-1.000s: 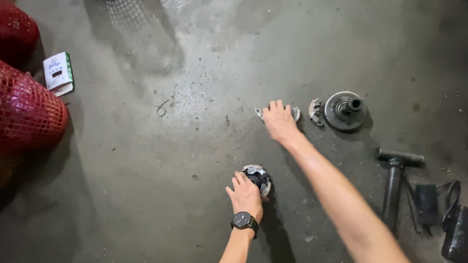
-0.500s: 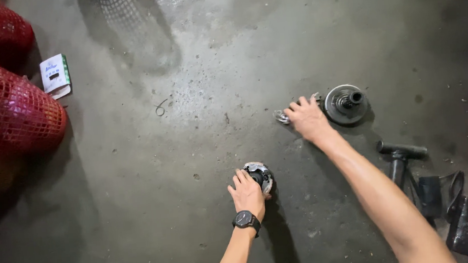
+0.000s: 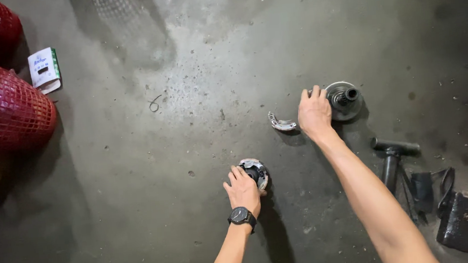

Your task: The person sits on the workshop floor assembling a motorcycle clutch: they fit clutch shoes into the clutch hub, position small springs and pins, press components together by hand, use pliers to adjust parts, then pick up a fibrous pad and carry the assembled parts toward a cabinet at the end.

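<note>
Head view: a person crouched over a concrete floor point(image 3: 137, 172).
Left hand point(image 3: 243, 189): fingers curled down onto a small round metal assembly point(image 3: 255, 171) at 6 o'clock, gripping its top.
Right hand point(image 3: 314, 114): fingers spread narrow, resting on the rim of a grey pulley disc point(image 3: 345, 100) at 2 o'clock; whether it gripped could not be told.
Curved shoe piece point(image 3: 281, 123): lay loose just beside that hand, at its 9 o'clock.
Handling: the disc looked heavy, stiff, possibly greasy; best taken by rim or hub.
Axis: the hub pointed up, toward the camera, with the disc flat.

Stained concrete floor point(image 3: 140, 211) carries a round part point(image 3: 255, 171), a curved shoe point(image 3: 281, 124), a pulley disc point(image 3: 348, 103), a T-handle tool point(image 3: 392, 161), red baskets point(image 3: 4, 110), a small carton point(image 3: 44, 69).
</note>
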